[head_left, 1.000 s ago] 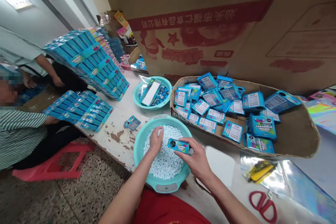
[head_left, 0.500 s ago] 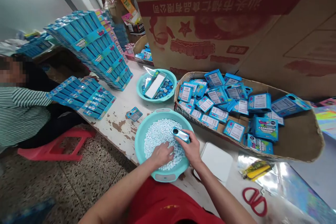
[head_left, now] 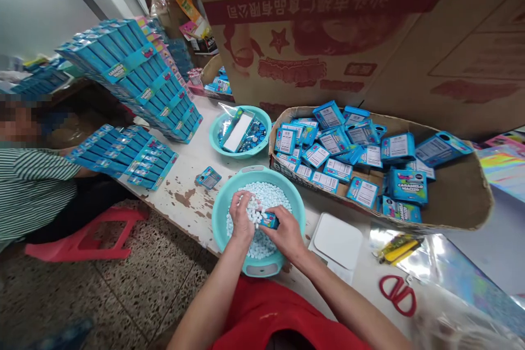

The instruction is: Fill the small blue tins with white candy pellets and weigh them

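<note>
Scale (head_left: 337, 243) and carton (head_left: 455, 191) crowd the bowl (head_left: 219, 213) beneath hands (head_left: 287, 231) holding pellets (head_left: 252, 212) and box (head_left: 269, 220).

Smooth, matt-looking white pellets (head_left: 255, 212) against my left fingers (head_left: 243, 197); glossy printed small box (head_left: 269, 220) in my right fingers (head_left: 282, 213). Below both, smooth teal plastic basin (head_left: 219, 216). Right of my fingers: matt cardboard tray (head_left: 455, 191), rough-edged; smooth white plastic scale (head_left: 339, 239); shiny iridescent sheet (head_left: 441, 260); red plastic scissor handles (head_left: 397, 294). Left of them: tabletop (head_left: 184, 167), white coating flaked rough.
</note>
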{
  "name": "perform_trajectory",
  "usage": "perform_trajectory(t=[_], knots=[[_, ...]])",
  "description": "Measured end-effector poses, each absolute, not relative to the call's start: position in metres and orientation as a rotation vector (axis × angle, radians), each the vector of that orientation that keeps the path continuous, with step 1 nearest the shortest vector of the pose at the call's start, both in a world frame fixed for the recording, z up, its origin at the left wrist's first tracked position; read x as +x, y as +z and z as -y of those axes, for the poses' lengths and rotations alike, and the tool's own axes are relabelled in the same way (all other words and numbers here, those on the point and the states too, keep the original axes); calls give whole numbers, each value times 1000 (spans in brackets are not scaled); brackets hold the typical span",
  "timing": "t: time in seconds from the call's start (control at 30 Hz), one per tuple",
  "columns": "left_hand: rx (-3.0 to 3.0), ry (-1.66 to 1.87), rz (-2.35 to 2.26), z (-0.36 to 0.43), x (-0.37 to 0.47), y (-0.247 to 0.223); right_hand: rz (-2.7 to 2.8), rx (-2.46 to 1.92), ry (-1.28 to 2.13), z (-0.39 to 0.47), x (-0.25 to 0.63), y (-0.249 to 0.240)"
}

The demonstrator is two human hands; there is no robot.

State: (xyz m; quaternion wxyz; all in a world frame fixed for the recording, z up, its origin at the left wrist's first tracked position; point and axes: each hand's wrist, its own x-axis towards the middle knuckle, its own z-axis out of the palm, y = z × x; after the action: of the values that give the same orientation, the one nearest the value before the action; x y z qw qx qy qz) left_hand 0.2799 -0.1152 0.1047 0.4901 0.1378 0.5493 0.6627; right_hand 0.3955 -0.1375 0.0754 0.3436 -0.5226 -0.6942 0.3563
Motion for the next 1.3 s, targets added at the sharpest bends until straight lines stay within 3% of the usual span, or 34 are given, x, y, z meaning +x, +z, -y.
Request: perform_trajectory(t=[1.3], knots=[[484,1681,-1382,112,284,119,1790,-1330,991,134,401,98]])
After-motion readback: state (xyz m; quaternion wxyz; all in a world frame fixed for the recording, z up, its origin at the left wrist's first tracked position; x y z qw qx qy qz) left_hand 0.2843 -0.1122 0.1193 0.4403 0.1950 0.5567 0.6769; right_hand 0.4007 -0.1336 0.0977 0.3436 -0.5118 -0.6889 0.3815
